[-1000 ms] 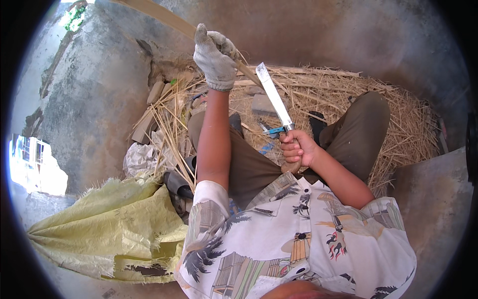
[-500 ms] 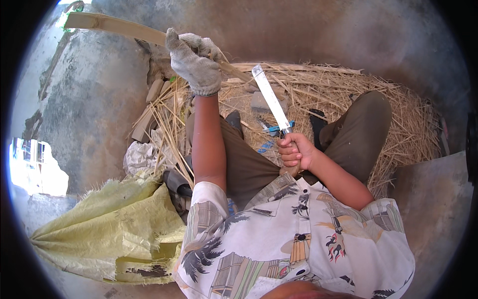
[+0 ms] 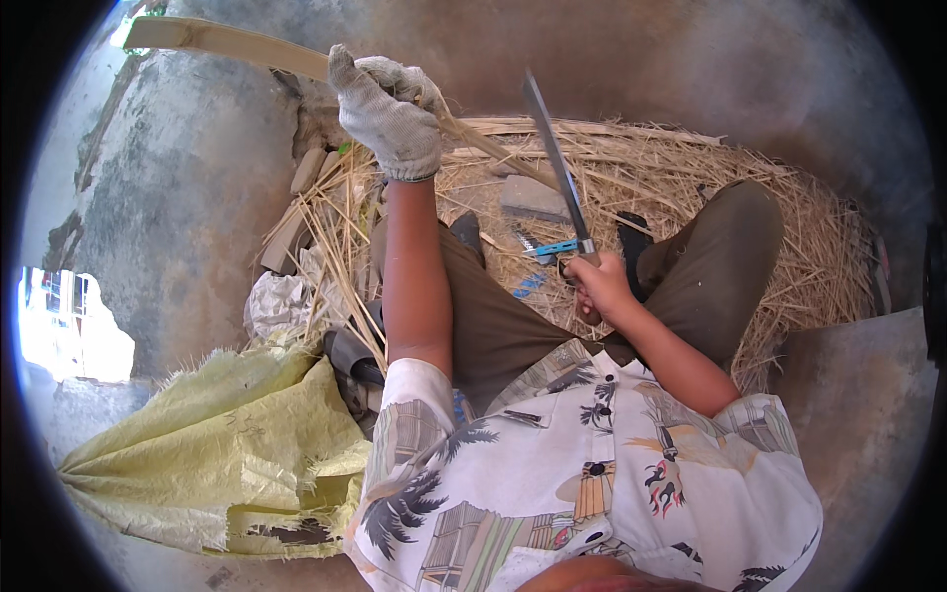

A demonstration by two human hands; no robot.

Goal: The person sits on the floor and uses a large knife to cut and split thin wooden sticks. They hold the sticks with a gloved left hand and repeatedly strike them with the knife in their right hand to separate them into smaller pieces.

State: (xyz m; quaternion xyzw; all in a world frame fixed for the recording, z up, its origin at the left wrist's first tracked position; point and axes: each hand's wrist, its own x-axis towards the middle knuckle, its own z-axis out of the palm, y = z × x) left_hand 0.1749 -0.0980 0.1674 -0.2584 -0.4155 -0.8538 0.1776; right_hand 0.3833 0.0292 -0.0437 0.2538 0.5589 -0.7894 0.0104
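My left hand [image 3: 392, 113], in a pale knitted glove, is closed around a long, flat bamboo strip [image 3: 227, 45]. One end of the strip reaches to the upper left; the other slants down to the right past the glove. My bare right hand [image 3: 599, 286] grips the handle of a long, straight-bladed knife [image 3: 554, 148]. Its blade points up and away from me, dark along the face I see. Between blade and strip there is a small gap or a crossing near the strip's lower end; I cannot tell which.
Thin bamboo shavings [image 3: 681, 178] cover the floor around my legs. A grey block [image 3: 534, 197] and a blue-handled tool [image 3: 550, 249] lie between my feet. At the left is a yellow woven sack [image 3: 217, 444], with crumpled white material [image 3: 279, 306] above it. Walls stand close behind.
The knife has swung slightly right and its blade has turned from a bright face to a dark one. My right hand has rotated with it. The left hand keeps its hold, shifting slightly upward.
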